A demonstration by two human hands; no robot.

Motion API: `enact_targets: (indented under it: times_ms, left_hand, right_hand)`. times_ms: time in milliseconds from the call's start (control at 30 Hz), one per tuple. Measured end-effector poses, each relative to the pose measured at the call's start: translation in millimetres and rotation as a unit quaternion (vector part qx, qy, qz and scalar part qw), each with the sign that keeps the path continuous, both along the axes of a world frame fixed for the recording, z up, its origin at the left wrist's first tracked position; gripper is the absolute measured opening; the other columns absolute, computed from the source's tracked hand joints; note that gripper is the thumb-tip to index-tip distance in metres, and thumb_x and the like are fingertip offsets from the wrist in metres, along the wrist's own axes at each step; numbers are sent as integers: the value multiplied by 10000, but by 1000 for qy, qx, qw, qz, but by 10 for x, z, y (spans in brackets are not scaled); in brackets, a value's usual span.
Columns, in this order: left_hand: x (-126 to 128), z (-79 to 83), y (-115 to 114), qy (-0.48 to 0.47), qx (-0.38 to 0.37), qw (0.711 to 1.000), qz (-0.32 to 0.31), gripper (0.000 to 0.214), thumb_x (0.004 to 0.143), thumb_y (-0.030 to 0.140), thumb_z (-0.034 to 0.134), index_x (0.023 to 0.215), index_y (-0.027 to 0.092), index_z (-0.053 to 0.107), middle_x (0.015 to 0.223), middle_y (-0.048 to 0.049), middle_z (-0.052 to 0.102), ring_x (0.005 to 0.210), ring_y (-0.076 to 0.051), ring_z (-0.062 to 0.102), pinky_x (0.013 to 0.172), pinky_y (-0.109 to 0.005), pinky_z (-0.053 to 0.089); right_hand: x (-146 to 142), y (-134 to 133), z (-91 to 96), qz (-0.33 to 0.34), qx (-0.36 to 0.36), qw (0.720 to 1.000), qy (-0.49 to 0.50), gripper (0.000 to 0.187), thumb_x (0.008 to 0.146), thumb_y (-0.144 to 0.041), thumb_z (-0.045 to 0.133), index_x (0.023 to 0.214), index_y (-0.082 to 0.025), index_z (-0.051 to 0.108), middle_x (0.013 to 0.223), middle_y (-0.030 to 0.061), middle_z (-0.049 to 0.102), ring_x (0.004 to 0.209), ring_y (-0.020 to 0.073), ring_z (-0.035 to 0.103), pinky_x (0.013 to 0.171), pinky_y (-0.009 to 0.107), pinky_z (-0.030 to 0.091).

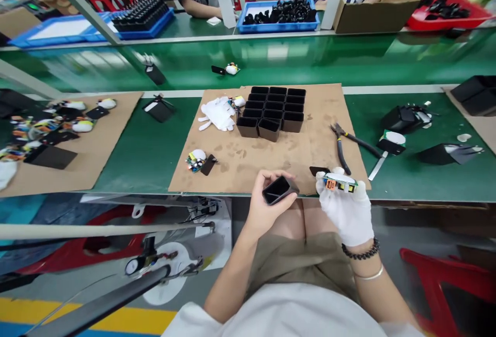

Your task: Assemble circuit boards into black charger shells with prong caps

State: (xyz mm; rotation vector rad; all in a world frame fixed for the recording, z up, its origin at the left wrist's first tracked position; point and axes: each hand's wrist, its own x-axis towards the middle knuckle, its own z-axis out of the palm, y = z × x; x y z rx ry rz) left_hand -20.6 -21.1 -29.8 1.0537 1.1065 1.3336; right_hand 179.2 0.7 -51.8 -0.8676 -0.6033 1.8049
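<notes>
My bare left hand [264, 207] is wrapped round a black plastic housing [279, 190], its open end tilted up toward me. In a white glove, my right hand [346, 210] grips a small circuit board [340, 182] with an orange part and a yellow part on its edge. A flat black plate [319, 170] shows just beside the board; whether the two are joined I cannot tell. Both hands are over the front edge of a cardboard sheet [240, 166]. Rows of open black housings [270, 112] stand upright on that sheet.
Pliers [343, 146] lie at the cardboard's right side. A spare white glove [219, 113] and another circuit board [196, 159] are on its left. More boards [65, 120] are piled at far left. Black housings with wires [406, 118] lie at right. Co-workers sit across the green bench.
</notes>
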Motion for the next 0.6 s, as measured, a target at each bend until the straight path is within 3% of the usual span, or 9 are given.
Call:
enact_targets:
  times_ms: [133,233,400,500,600]
  left_hand:
    - [87,97,-108,-127,-169,975,-69,520,738,382,815,1035,251,408,1227,-90,696,1089,-259,698,746,-388,653]
    - [97,148,-155,-177,-213,955,-105,647,692,290,837,1220,244,466,1253,-111,687,1160,-285,671,828,-438,655]
    - [112,126,-210,-173,-147,965,-132,778,738,275,805,1425,248,440,1423,-125,594,1204,-283,654,1071,-501,547]
    - [163,95,-245,-64,-83,989,-104,731,842,297,720,1496,280,394,1545,-114,477,1288,-282,607,1131,-462,501]
    - [208,102,-263,81,14,996,-43,632,899,246,652,1486,323,430,1598,-76,387,1470,-290,422,1146,-408,486]
  right_hand:
    - [-50,-88,108,-25,-11,999,36,351,802,-669,650,994,-377,689,1124,-27,734,1220,186,641,1023,416,566]
    - [-31,-158,151,-33,-2,999,1,350,847,-653,589,1022,-366,686,1168,-3,722,1203,222,650,1062,500,533]
    - [-12,-251,229,-91,100,987,-86,308,903,-585,546,1091,-364,648,1221,28,702,1208,257,656,1038,554,534]
    - [-48,-298,329,-150,193,954,-173,266,873,-498,659,1099,-360,626,1260,32,685,1226,274,648,1048,567,521]
    - [-109,-348,444,-203,284,908,-231,303,800,-395,788,1073,-349,667,1212,45,700,1225,320,652,1034,580,536]
